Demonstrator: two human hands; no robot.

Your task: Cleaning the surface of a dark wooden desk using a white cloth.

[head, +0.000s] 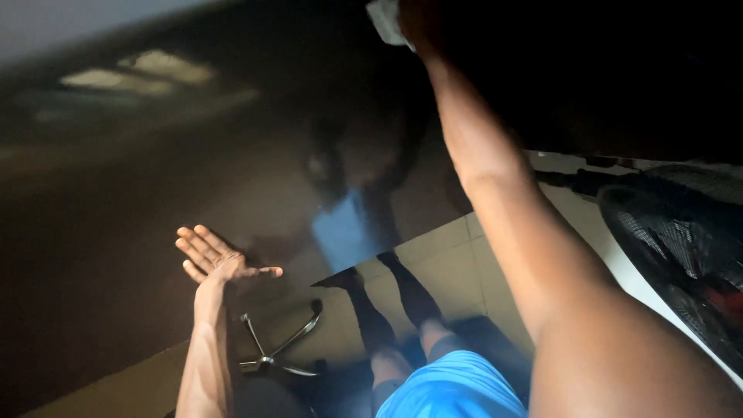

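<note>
Right hand (414, 23) (cloth (385, 22)) on dark surface (139, 193)

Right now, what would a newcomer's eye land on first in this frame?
The right arm sweeps up the frame, its right hand pressing a pale cloth to a dark glossy tabletop at the top edge. At lower left, the left hand lies flat and open on that surface. A black fan stands at the right.
</note>
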